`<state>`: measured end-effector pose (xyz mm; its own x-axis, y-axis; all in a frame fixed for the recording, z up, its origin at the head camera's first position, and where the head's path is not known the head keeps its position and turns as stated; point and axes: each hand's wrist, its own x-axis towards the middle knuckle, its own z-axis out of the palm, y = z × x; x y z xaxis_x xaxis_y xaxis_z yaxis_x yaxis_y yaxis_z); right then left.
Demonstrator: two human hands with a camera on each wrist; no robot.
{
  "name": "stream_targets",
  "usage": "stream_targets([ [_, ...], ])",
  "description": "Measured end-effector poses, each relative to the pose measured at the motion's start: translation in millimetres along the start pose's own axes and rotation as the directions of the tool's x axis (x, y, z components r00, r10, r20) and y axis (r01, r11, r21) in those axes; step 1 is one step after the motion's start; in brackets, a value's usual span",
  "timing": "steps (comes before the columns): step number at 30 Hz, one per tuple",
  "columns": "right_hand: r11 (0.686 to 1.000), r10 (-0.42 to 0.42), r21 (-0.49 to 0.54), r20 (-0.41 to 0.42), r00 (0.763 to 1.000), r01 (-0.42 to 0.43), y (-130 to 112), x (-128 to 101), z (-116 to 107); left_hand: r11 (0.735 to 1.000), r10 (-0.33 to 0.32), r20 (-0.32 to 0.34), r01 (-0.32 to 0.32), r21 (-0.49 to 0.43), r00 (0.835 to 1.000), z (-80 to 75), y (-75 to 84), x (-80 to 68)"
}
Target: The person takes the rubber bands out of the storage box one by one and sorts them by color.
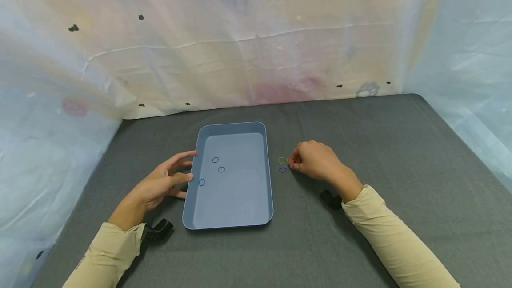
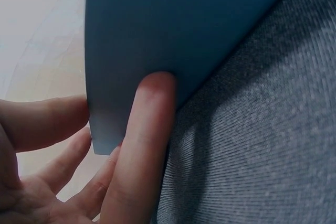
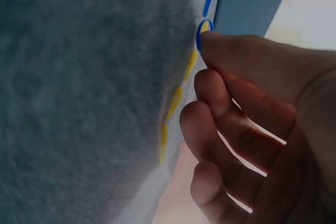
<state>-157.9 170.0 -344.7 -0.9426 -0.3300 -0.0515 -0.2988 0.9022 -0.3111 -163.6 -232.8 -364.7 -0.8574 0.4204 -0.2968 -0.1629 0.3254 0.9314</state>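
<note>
My left hand [image 1: 164, 183] touches the left wall of a shallow blue-grey tray [image 1: 269, 181], its fingers spread along the outside. In the left wrist view one finger [image 2: 152, 124] lies against the tray's outer wall and other fingertips reach its edge. Three thin blue rubber bands [image 1: 224, 170] lie apart on the tray's floor. To the right of the tray, my right hand [image 1: 316, 161] is low over the cloth. Its thumb and forefinger pinch a blue rubber band [image 3: 199, 38]. Several yellow rubber bands [image 3: 174, 102] and another blue one [image 3: 208, 3] lie in a row beside the fingertips.
A dark grey cloth [image 1: 380, 146] covers the table under the tray. Pale patterned sheeting [image 1: 240, 57] hangs behind the table and along both sides. Black wrist devices [image 1: 158, 230] show at both beige sleeves.
</note>
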Motion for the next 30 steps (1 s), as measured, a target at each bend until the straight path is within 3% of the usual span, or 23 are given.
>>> stream_targets([
  [22,1.0,0.008,0.015,-0.01,1.0,-0.008,-1.2,-0.1,2.1,1.0,0.006,-0.001,-0.006,-0.006,1.0,-0.3,-1.0,0.4],
  [30,0.997,-0.018,0.069,-0.086,0.996,0.024,-9.3,-0.6,-6.4,1.0,0.004,0.003,-0.004,-0.011,1.0,-4.3,-3.6,-2.6],
])
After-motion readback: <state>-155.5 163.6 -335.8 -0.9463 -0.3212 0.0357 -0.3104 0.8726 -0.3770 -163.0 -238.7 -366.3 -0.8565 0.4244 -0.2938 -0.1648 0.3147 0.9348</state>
